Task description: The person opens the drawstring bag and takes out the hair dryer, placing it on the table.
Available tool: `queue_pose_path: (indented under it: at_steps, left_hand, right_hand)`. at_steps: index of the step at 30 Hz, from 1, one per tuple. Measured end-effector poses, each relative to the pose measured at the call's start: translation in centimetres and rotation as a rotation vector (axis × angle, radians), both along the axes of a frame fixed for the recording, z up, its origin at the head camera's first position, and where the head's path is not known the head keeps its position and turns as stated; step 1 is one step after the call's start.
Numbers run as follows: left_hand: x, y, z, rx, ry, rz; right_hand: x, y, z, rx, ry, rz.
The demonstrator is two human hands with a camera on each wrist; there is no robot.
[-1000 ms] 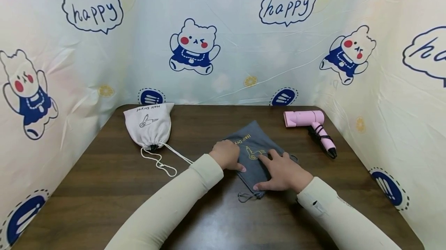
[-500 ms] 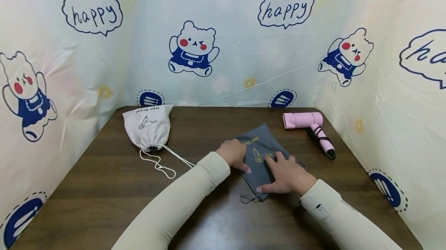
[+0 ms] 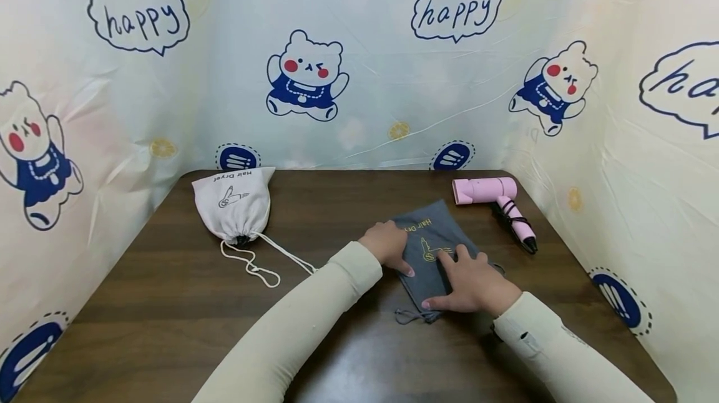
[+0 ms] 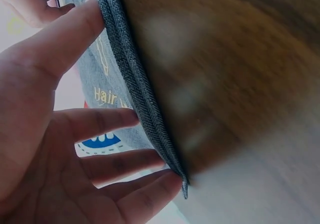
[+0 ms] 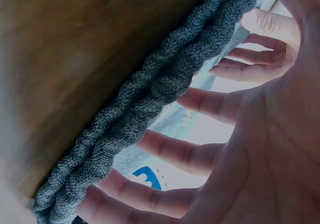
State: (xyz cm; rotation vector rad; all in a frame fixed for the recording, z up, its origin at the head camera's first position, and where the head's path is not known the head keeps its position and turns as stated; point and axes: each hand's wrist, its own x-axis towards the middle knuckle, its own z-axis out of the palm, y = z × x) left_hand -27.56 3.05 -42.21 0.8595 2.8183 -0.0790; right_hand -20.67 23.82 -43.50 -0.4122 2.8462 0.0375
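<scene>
A grey drawstring bag (image 3: 421, 272), printed in yellow with "Hair Dryer" and a dryer outline, lies flat and slanted on the table. My left hand (image 3: 387, 247) rests along its left edge. On the lower right side, my right hand (image 3: 474, 281) spreads its fingers over the cloth. In the left wrist view, extended fingertips touch the smooth seam of the grey bag (image 4: 132, 73). The right wrist view has fairly straight fingers against the gathered, corded edge of the grey bag (image 5: 150, 98). A grey cord loop (image 3: 412, 315) pokes out at the near corner.
At the back left lies a white drawstring bag (image 3: 236, 203), its white cords (image 3: 258, 266) trailing toward my left sleeve. A pink hair dryer (image 3: 485, 191) with its black cord wrapped round the handle lies at the back right. Printed cloth surrounds the brown table (image 3: 196, 315).
Both hands and the grey bag have slid to the right over the table, nearer the hair dryer. The white bag and hair dryer stay in place; the camera view shifts slightly.
</scene>
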Motion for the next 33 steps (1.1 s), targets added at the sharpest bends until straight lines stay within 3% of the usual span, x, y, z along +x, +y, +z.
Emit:
queue_pose_path:
  at_steps: [11, 19, 27, 33]
  left_hand:
    - [0.0, 1.8, -0.2, -0.002, -0.041, 0.01]
    - [-0.4, 3.2, -0.3, -0.017, -0.036, 0.012]
    - [-1.0, 4.5, -0.3, -0.028, -0.023, -0.039]
    - [-1.5, 5.4, -0.3, 0.001, -0.05, -0.064]
  right_hand:
    - [0.8, 1.2, 0.0, -0.001, 0.011, -0.036]
    - [1.0, 2.0, -0.1, 0.018, 0.005, -0.069]
    - [1.2, 2.9, -0.1, 0.001, 0.024, -0.081]
    - [1.2, 3.6, -0.2, 0.006, 0.027, -0.105]
